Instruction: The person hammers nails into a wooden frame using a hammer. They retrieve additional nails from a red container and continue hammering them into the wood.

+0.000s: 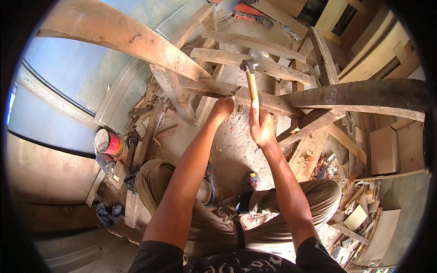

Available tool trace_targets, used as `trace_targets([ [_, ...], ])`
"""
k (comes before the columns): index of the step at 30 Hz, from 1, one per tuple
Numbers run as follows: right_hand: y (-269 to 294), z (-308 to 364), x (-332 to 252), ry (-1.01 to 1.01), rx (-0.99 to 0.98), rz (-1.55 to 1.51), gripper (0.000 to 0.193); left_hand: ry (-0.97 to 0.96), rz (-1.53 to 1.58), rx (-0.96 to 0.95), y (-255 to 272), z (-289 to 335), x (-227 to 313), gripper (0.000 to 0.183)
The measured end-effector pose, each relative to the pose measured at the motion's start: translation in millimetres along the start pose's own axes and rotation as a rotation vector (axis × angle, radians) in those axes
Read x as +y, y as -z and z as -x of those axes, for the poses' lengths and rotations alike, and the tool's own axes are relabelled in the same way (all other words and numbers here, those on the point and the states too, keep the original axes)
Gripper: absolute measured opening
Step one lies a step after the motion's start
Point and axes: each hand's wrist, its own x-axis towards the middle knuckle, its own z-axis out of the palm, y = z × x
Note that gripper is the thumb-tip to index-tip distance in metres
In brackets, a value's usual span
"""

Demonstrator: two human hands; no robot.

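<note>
My right hand (262,128) is wrapped round the wooden handle of a hammer (252,88), which is raised with its dark metal head pointing away from me. Just left of it, my left hand (223,108) is closed in a pinch against the near side of a rough wooden crossbeam (205,87). Whatever its fingertips hold is too small to make out. The crossbeam runs between two thicker timbers, a long left one (123,34) with a bent nail in its face and a dark right one (364,98).
More wooden slats (255,63) of the frame lie beyond the crossbeam. A paint can (109,142) and a black plastic bag (109,214) sit at left among wood scraps. Cut boards (384,145) and offcuts line the right side. My feet rest on the dusty floor (230,150).
</note>
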Motion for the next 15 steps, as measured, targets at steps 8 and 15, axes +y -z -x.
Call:
trace_targets([
  [8,4.7,-14.6,6.6,-0.23,-0.171,0.072,0.069,0.048,0.05,0.046,6.0,-12.0,-2.6,0.051],
  [15,-6.4,-1.2,50.7,-0.193,-0.152,0.19,0.061,0.217,0.11,-0.047,-11.8,-9.1,5.8,0.055],
])
